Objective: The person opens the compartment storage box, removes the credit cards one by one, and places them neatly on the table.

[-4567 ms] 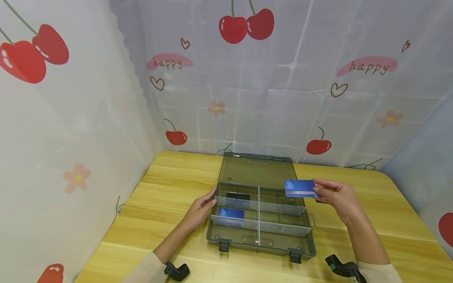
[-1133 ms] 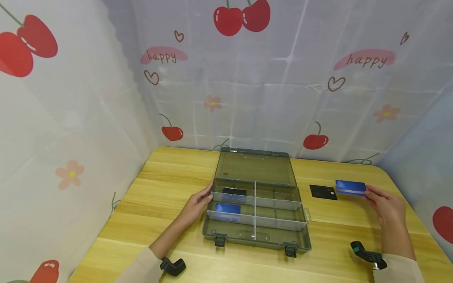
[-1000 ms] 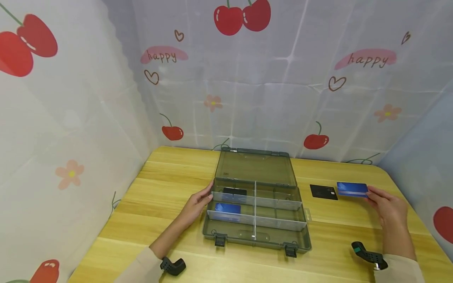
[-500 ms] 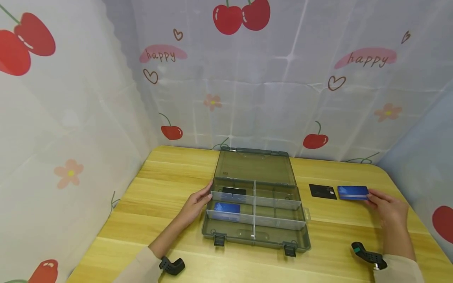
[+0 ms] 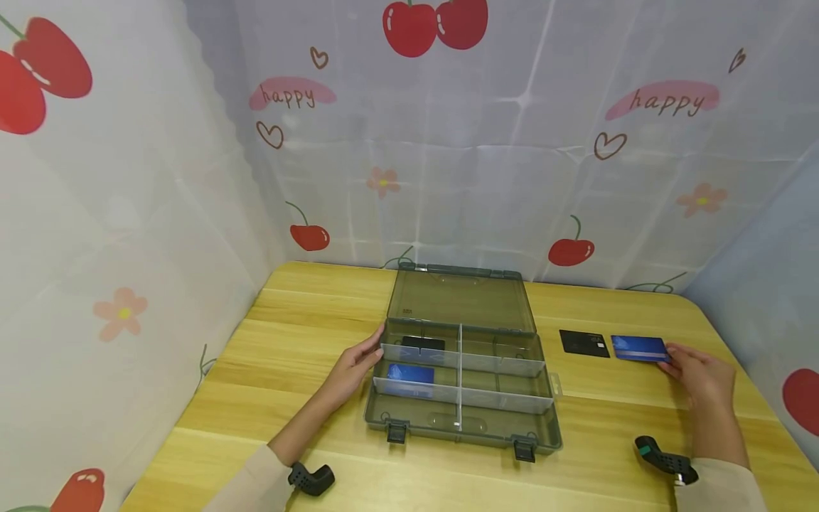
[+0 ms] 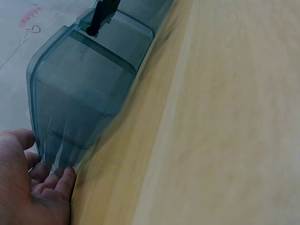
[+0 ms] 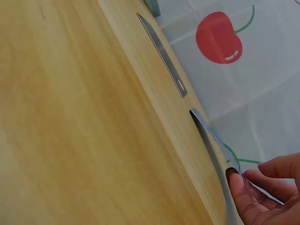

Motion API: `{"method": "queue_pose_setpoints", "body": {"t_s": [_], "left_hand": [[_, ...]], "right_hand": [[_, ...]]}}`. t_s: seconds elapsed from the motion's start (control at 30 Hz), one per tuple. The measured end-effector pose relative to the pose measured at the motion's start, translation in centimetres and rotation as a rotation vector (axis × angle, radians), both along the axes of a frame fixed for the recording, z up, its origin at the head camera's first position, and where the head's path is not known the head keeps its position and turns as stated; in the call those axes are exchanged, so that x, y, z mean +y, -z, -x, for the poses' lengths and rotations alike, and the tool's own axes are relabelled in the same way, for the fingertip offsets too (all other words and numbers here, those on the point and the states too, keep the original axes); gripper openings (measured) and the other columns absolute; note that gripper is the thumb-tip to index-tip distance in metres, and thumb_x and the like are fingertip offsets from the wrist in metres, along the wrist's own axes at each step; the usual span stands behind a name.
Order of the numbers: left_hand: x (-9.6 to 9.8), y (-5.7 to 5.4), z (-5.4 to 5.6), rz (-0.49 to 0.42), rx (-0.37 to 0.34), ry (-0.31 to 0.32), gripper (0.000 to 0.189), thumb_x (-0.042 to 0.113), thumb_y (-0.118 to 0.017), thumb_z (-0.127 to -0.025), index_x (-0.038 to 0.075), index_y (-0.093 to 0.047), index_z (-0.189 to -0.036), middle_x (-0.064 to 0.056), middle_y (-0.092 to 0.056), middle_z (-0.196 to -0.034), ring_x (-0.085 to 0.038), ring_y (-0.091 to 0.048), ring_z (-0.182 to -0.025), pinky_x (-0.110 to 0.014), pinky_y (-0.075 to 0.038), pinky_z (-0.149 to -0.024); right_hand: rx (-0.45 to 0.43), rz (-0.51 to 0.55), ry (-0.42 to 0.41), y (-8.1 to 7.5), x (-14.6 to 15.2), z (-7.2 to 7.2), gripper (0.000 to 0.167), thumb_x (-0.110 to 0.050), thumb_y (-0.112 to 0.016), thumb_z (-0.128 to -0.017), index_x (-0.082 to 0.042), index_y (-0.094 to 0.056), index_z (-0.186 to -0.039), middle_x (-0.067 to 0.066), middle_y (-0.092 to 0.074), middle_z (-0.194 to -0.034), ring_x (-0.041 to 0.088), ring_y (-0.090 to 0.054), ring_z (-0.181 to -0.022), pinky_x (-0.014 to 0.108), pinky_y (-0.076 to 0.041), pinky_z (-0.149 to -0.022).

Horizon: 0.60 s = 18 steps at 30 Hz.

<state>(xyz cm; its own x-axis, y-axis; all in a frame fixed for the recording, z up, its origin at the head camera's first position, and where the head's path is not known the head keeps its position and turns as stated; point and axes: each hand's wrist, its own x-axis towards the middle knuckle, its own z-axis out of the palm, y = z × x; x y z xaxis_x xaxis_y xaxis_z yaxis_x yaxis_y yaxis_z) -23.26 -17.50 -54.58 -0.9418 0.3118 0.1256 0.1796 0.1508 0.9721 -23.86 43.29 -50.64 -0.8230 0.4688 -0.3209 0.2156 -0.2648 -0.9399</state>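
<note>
My right hand (image 5: pixel 704 375) pinches the right end of a blue card (image 5: pixel 640 348) with a pale stripe. In the right wrist view, the card's near end is raised between thumb and fingers, while its far end sits low at the wood. A black card (image 5: pixel 585 343) lies flat just left of it. My left hand (image 5: pixel 348 371) holds the left side of a smoky, see-through storage box (image 5: pixel 462 441), thumb at the rim and fingers bent against the outer wall (image 6: pixel 65 161). Inside the box's left column are another blue card (image 5: pixel 411 377) and a black card (image 5: pixel 424 345).
The box's hinged lid (image 5: pixel 459 299) lies back toward the curtain (image 5: pixel 448 213), and two latches (image 5: pixel 397 432) hang at its front. Clear dividers (image 5: pixel 505 402) split the inside into several compartments. The wooden table (image 5: pixel 288 320) is bordered by cherry-print curtains.
From above the box, the right hand has carried the blue card rightward, then lowered it beside the black card on the table. The left hand has stayed on the box.
</note>
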Motion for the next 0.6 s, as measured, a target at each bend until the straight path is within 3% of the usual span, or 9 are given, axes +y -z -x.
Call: {"method": "queue_pose_setpoints", "body": {"t_s": [0.37,0.6], "left_hand": [[0.17,-0.11,0.19,0.005,-0.036,-0.003,0.054,0.013,-0.047,-0.109,0.003,-0.028,-0.158,-0.005,-0.021,-0.166,-0.026,-0.025,-0.151,-0.033,-0.033,-0.117],[0.11,-0.13,0.08,-0.009,-0.011,0.001,0.053,0.020,-0.051,-0.109,0.012,-0.033,-0.158,0.002,-0.026,-0.165,-0.021,-0.028,-0.150,-0.031,-0.032,-0.117]], "right_hand": [[0.003,-0.036,-0.017,-0.23,-0.44,0.05,0.040,-0.006,-0.063,-0.099,-0.025,-0.076,-0.066,-0.018,-0.066,-0.070,0.000,-0.068,-0.062,0.020,-0.060,-0.059],[0.003,-0.050,-0.045,-0.22,-0.48,0.02,0.041,-0.007,-0.059,-0.101,-0.025,-0.076,-0.068,-0.016,-0.068,-0.072,0.001,-0.069,-0.063,0.020,-0.060,-0.060]]}}
